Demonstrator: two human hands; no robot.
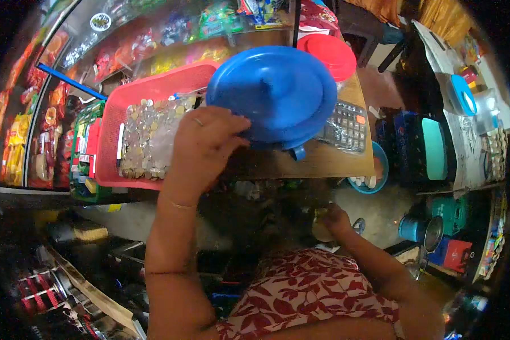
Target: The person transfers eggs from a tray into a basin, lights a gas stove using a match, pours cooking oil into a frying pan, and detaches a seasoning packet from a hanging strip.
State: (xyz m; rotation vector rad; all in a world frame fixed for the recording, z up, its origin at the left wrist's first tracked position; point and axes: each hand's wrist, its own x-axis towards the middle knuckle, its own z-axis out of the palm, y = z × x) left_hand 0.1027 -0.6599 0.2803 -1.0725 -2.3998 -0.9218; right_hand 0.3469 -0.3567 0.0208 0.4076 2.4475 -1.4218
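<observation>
My left hand [212,133] is closed at the near left edge of a round blue lid [272,93], its fingers pressed together against the rim. Under and beside that forearm lies a red plastic basket [112,136] holding many coins [147,136]. Low in front of my body, my right hand [334,220] is closed around a pale, roundish object [321,228] that is too dark to identify. A calculator [345,127] in clear plastic lies right of the blue lid.
A red lid [331,56] stands behind the blue one on the wooden table [323,164]. Packets hang and lie behind glass at the left and back. Below the table's right edge is a blue basin [382,170]. Crates and a shelf [464,141] stand at the right.
</observation>
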